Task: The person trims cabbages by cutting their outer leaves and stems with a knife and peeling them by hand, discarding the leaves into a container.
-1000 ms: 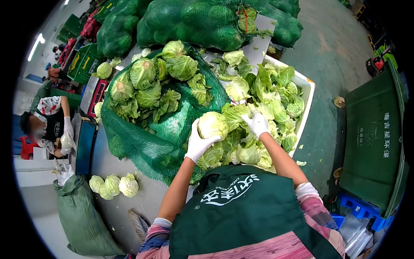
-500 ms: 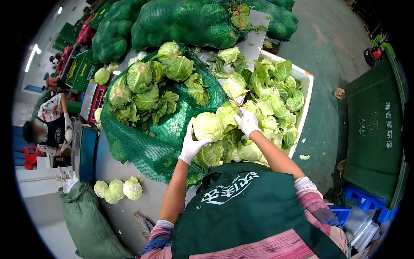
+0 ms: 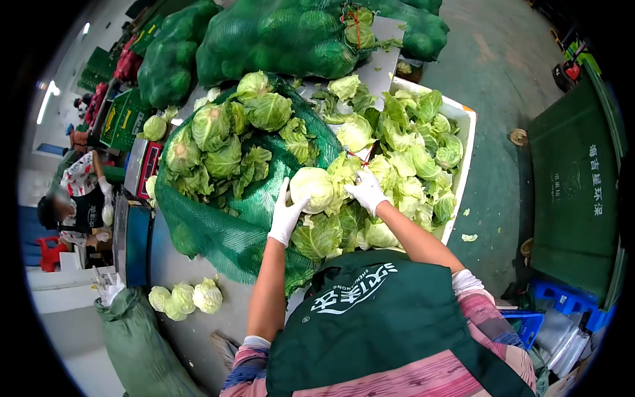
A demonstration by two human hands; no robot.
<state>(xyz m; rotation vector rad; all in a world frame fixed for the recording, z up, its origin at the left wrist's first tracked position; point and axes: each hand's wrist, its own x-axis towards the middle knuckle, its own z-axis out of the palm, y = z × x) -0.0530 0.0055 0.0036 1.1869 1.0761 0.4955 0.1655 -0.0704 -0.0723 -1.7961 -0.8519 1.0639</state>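
Note:
My left hand (image 3: 286, 213), in a white glove, holds a pale, round cabbage (image 3: 311, 190) from its left side. On the cabbage's right, my right hand (image 3: 367, 191), also gloved, has its fingers closed on a loose cabbage leaf (image 3: 342, 173). An opened green mesh bag (image 3: 218, 228) with several cabbages lies to the left of my hands. Right of them, a white foam box (image 3: 465, 142) is heaped with green leaves (image 3: 423, 162). A thin red tie (image 3: 358, 157) shows just above my right hand.
Three trimmed cabbages (image 3: 184, 298) sit at the lower left beside a stuffed green sack (image 3: 142, 344). Full mesh bags (image 3: 274, 40) lie at the back. A person (image 3: 83, 205) works at the far left by a scale (image 3: 149, 169). A large green bin (image 3: 572, 185) stands right.
The cabbage and my left hand have moved slightly left. My right hand has drawn back toward the cabbage, and the leaf beside it now looks crumpled. The camera view has shifted a little.

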